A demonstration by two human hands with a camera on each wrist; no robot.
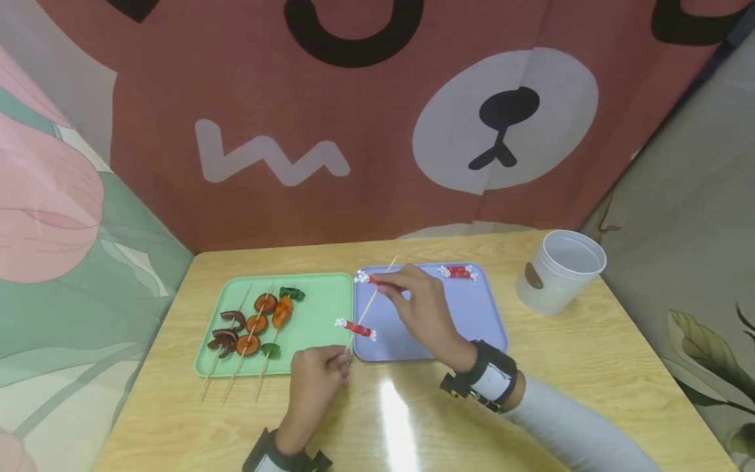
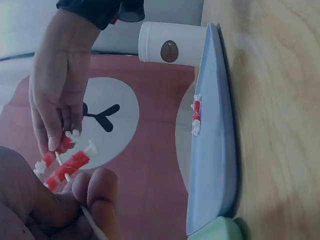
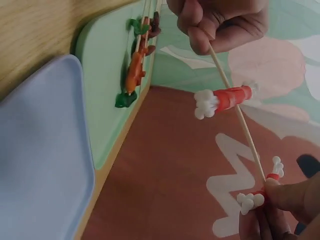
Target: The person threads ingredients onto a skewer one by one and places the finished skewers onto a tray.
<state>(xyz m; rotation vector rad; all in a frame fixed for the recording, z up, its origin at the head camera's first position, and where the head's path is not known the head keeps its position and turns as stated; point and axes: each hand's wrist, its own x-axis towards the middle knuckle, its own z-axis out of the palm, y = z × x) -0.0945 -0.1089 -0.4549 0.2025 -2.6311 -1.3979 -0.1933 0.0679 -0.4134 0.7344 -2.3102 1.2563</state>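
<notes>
My left hand [image 1: 315,383] pinches the lower end of a thin wooden skewer [image 3: 248,131], which slants up and away. A red roll with white knobbly ends [image 3: 232,98] is threaded crosswise on it, a little above the left fingers. Higher up, the thumb and fingers of my right hand [image 1: 426,309] pinch a second red roll with white ends [image 1: 362,278] at the skewer. In the head view the skewer's tip shows beyond that hand. My fingers partly hide the second roll. Both hands are raised over the near edges of the trays.
A lilac tray [image 1: 472,318] holds red rolls [image 1: 459,271] at its back. Left of it, a green tray [image 1: 323,298] bears three filled skewers, with dark curled pieces, round brown slices [image 1: 257,324], and an orange piece between green ones. A white tub [image 1: 551,282] stands back right.
</notes>
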